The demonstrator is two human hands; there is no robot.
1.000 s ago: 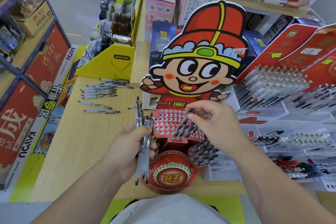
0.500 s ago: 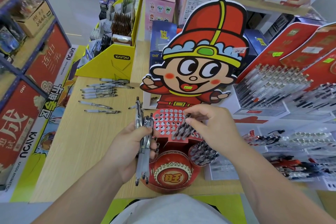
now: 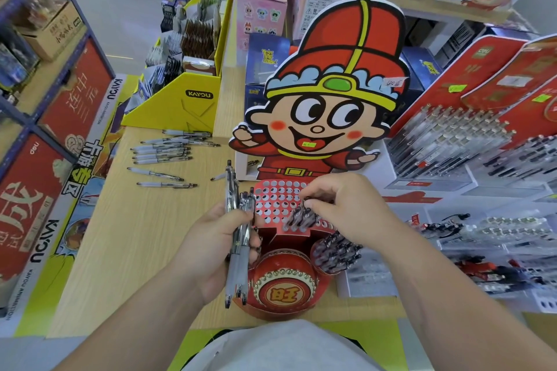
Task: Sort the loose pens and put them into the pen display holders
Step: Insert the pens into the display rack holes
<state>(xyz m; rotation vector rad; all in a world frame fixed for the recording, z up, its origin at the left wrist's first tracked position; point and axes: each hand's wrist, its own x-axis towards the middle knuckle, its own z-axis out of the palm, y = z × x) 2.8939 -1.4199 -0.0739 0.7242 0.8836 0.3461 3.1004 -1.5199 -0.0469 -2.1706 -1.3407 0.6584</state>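
left hand wrapped round a pen bundle | right hand pinching one pen into red holder | loose pens at holder's 10 o'clock | risk: cramped grid, could knock seated pens, bundle might slip

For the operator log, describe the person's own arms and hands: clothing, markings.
Both the left hand and the right hand are bare: no gloves, rings, watch or bracelet show. The forearms are bare too, with no sleeve in view. Pale grey clothing shows at the bottom edge.
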